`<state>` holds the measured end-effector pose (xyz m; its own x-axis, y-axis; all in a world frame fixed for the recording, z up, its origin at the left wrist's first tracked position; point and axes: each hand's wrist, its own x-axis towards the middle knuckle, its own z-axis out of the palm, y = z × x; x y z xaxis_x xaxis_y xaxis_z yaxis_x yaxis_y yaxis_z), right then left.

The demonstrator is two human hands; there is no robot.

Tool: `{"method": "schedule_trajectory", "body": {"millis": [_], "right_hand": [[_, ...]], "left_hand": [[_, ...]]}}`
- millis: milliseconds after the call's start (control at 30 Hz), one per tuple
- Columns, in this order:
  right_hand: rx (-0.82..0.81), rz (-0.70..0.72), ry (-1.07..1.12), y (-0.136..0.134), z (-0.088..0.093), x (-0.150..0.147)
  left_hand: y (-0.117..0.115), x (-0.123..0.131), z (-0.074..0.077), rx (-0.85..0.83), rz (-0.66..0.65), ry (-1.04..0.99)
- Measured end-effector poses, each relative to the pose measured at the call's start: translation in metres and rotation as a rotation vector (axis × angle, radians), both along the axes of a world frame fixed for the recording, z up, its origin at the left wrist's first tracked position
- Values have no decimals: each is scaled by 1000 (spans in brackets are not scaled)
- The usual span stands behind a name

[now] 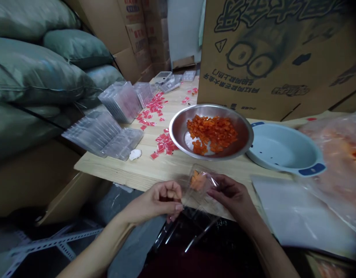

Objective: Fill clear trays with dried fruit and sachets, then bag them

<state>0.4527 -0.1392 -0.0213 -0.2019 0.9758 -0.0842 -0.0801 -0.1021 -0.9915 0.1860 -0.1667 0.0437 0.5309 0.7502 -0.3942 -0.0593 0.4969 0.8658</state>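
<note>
We hold a small clear plastic box (199, 185) at the table's (166, 166) near edge, our left hand (157, 200) pinching its left side, our right hand (231, 195) gripping the right. The thin, glossy, hinged shell holds 1 orange piece and could tip or spill if our pinch slackens. Behind it stands a steel bowl (211, 131) of orange pieces.

metal bowl (178, 129) held orange pieces (212, 133) | blue basin (282, 150) touched its right | red packets (163, 143) lay left | clear trays (102, 133) farther left
</note>
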Motion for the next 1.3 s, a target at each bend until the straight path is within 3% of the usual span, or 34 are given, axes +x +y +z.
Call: {"method": "schedule_trajectory", "body": {"millis": [100,167,200,300,400,500,667,833,1300], "right_hand": [[75,-241,-57,-15,-7,-27],[70,-369,-61,-32,-4,-45],[17,-364,-1,-41,-1,-54],[-328,-61,445,-62,15,-78],[-633,245,866,-64,22,-96],[-729,272,1027,-57,14,-105],[-755,165,1050,-54,-1,-105],[-785,111,1003,-57,-1,-101],[-708,132,986,-59,-4,-95]], "left_hand": [[-23,-1,13,6,183,-22],[-40,3,22,124,316,57],[-48,7,25,205,367,106],[-64,26,29,356,344,181],[-62,45,16,331,261,182],[-51,54,-6,321,352,232],[-47,55,-26,295,388,283],[-49,59,-25,290,399,296],[-49,65,-27,291,395,294]]}}
